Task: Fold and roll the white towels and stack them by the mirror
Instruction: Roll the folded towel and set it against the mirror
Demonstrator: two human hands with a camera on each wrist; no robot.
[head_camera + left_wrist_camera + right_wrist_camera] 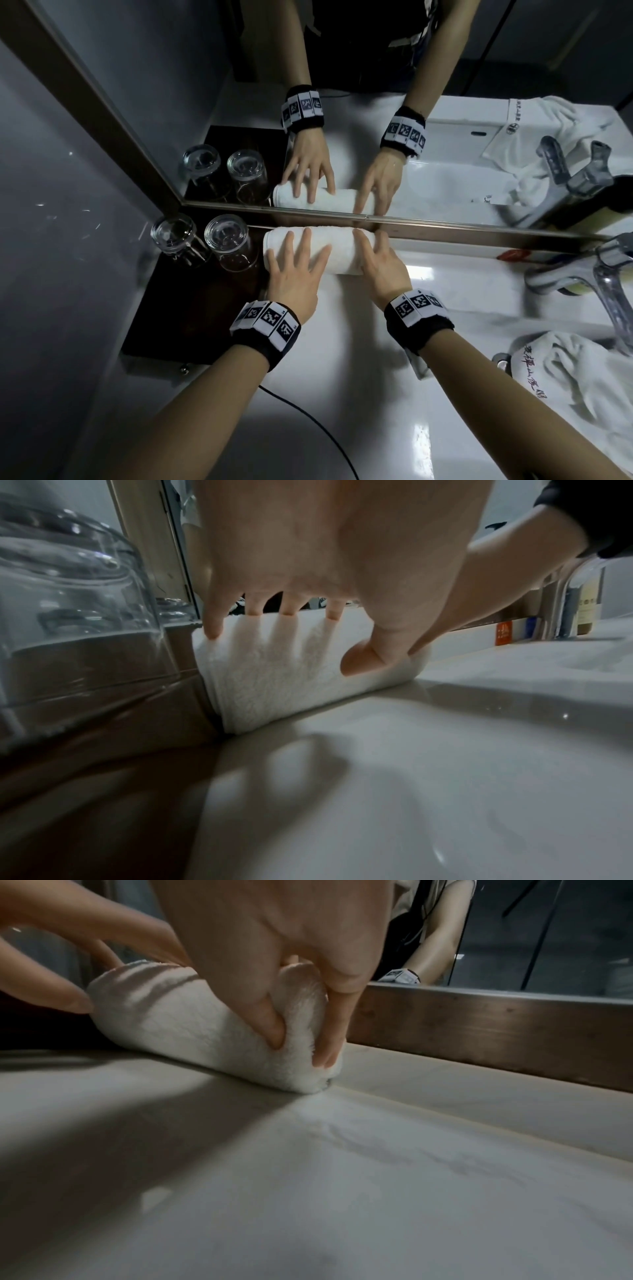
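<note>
A rolled white towel [342, 253] lies on the white counter [342, 377], its long side against the mirror's brown frame [445, 229]. My left hand [294, 270] rests on the roll's left half with straight, spread fingers; in the left wrist view its fingertips [214, 627] press the towel [274, 674] from above. My right hand [380, 263] covers the roll's right end. The right wrist view shows the right hand [274, 934] squeezing that end of the towel [171, 1020] between thumb and a finger. A second white towel [582, 383], loose and crumpled, lies at the right.
Two upturned glasses [227, 240] [174, 236] stand on a dark tray [191, 308] just left of the roll. A chrome faucet [609, 274] rises at the right by the basin. A black cable [308, 421] trails across the near counter.
</note>
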